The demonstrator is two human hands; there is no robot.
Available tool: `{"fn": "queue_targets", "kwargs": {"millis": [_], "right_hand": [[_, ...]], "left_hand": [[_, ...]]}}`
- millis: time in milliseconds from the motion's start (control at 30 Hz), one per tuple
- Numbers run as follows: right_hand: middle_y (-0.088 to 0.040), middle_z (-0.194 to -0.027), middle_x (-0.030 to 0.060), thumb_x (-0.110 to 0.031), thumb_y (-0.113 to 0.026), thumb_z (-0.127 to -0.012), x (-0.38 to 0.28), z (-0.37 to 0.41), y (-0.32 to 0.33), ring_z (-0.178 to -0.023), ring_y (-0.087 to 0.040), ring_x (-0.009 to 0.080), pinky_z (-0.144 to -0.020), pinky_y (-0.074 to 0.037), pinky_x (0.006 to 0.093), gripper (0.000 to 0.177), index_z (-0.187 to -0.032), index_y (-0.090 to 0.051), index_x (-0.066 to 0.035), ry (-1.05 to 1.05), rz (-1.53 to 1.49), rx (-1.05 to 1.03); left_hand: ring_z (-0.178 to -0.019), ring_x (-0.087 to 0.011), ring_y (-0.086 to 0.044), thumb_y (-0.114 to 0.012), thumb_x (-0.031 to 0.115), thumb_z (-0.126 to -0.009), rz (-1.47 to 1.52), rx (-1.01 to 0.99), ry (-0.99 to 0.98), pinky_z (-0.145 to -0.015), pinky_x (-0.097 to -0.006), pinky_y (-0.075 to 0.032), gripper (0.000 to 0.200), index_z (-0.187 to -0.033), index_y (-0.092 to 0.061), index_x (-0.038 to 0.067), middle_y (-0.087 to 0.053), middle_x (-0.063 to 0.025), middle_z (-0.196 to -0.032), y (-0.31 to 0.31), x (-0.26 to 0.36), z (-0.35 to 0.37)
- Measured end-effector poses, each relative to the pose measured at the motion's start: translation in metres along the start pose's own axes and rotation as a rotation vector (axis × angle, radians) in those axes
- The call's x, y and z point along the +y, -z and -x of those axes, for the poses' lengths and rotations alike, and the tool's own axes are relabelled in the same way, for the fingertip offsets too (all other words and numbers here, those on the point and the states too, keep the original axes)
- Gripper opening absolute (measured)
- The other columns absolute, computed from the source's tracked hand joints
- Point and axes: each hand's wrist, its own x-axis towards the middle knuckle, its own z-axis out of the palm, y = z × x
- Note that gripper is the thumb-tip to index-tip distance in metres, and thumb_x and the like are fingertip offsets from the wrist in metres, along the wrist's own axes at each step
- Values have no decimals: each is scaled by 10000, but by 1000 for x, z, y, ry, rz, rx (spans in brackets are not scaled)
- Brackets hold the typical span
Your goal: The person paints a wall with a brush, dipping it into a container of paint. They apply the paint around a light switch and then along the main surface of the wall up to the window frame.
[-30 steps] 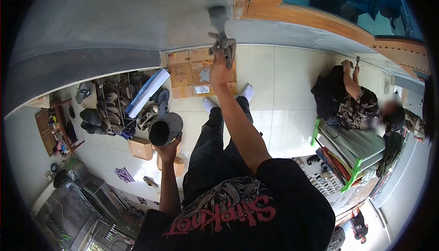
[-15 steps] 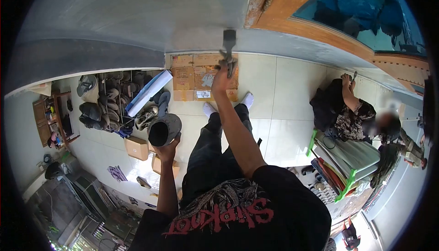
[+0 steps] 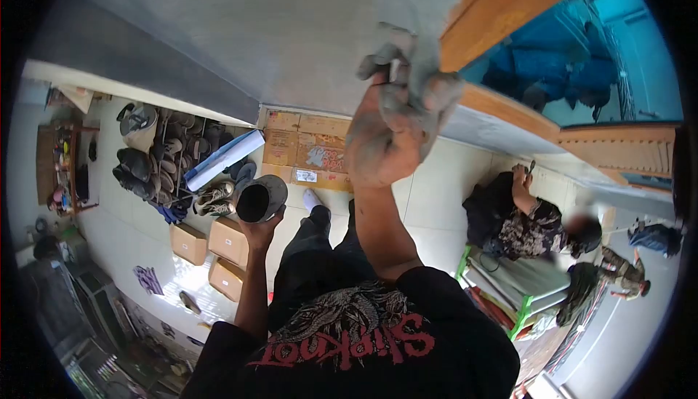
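My left hand (image 3: pixel 260 233) is closed around a grey-stained container (image 3: pixel 274 194), whose dark round opening faces up. Raised close to the camera, my right hand (image 3: pixel 396 126) is smeared with grey and its fingers are bent around a brush (image 3: pixel 424 53). The brush is blurred and blends with the grey wall (image 3: pixel 305 32) behind it, so whether it touches the wall cannot be made out. Flattened cardboard (image 3: pixel 291 148) lies on the floor along the foot of the wall.
A wooden-framed window (image 3: pixel 502 53) is at upper right. Shoes on a rack (image 3: pixel 171 155), a rolled sheet (image 3: pixel 225 159) and cardboard boxes (image 3: pixel 229 242) are at left. Another person (image 3: pixel 534 224) crouches by the wall at right, near a green-edged stand (image 3: pixel 523 312).
My right hand has risen with the brush and come much nearer to the camera. The view has shifted, showing more of the window and the boxes. My left hand still holds the container.
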Motion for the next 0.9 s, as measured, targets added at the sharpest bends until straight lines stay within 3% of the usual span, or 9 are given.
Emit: {"fn": "queue_targets", "kwargs": {"millis": [167,267,333,467,533,633,700,800,900], "right_hand": [[-556,-1270,129,-40,-545,-763,21,-5,-1,-1026,-525,204,-875,-441,410,385,-1133,-442,-70,-12,-25,-1],[-595,-1200,142,-30,-531,-775,77,3,49,-919,-538,177,-806,-463,370,229,-976,-429,-71,141,235,-108],[-584,-960,70,-19,-559,-825,107,28,85,-830,-486,122,-749,-422,248,158,-878,-423,-80,24,279,-74],[-578,-904,55,-52,-556,-847,164,79,163,-778,-482,114,-687,-417,243,109,-839,-449,-73,-122,376,38],[-569,-855,41,-75,-545,-854,185,99,189,-732,-475,112,-651,-415,260,29,-856,-521,-59,-337,501,263],[-560,-828,29,-88,-537,-854,181,97,171,-731,-486,114,-649,-420,275,101,-924,-597,-46,-359,569,295],[-595,-878,50,-69,-533,-846,156,76,129,-805,-533,144,-728,-439,288,229,-1055,-618,-27,-337,422,220],[-620,-1058,96,-29,-509,-846,106,32,54,-939,-572,191,-840,-459,319,360,-1202,-560,-22,-140,252,90],[-569,-1245,139,9,-483,-842,44,-10,-22,-1035,-574,229,-917,-464,363,480,-1320,-459,-26,-121,-38,168]], "left_hand": [[-1104,-234,-584,-899,75,-611,93,32,20,-962,-368,-493,905,-1364,-402,6,-573,-126,-1213,13,9,1],[-1103,-227,-587,-891,53,-616,133,37,95,-958,-360,-497,920,-1380,-380,9,-573,-121,-1212,19,0,8],[-1103,-225,-588,-887,43,-618,114,49,130,-957,-357,-498,925,-1386,-371,13,-573,-119,-1212,25,-3,17],[-1103,-237,-592,-881,58,-621,35,74,112,-956,-366,-499,919,-1384,-371,18,-574,-125,-1209,37,-15,26],[-1098,-250,-597,-881,77,-614,15,68,164,-954,-376,-498,919,-1379,-374,17,-575,-128,-1203,43,-28,31],[-1100,-249,-597,-882,76,-611,44,89,181,-962,-379,-493,932,-1384,-366,15,-579,-127,-1200,47,-24,30],[-1109,-247,-596,-881,70,-615,46,118,123,-977,-377,-485,944,-1395,-351,13,-583,-127,-1202,47,-28,27],[-1118,-246,-589,-882,73,-617,156,119,155,-990,-380,-475,939,-1393,-358,13,-584,-121,-1201,45,-15,17],[-1146,-237,-570,-890,90,-611,176,64,30,-1005,-373,-455,920,-1378,-387,24,-577,-114,-1225,46,1,0]]}}
